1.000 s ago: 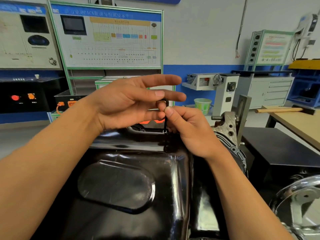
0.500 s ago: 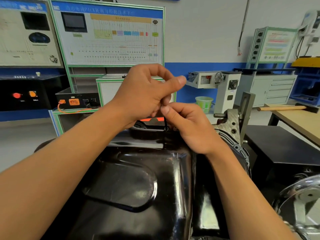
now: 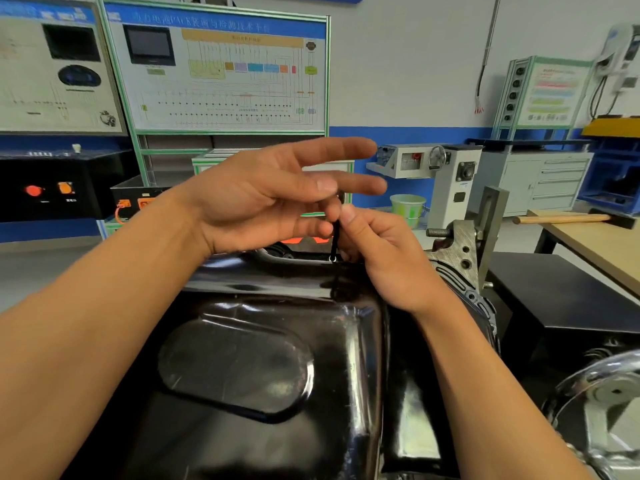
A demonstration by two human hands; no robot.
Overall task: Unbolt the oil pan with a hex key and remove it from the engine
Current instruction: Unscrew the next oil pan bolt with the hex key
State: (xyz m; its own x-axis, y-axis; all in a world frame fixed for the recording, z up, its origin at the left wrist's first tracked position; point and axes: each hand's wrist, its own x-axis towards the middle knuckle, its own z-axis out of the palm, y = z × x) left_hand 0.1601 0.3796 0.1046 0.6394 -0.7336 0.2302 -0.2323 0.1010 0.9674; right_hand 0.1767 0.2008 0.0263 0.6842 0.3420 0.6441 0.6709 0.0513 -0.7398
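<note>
We cannot see the top of the hex key: the left hand covers it, so its hold is unclear. The bolt below is too small to make out. The oil pan runs off the bottom edge; the writing on the board is blurred.

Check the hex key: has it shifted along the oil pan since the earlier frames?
No. The hex key stands at the same spot on the far edge of the oil pan, with the right hand pinching its shaft.
</note>
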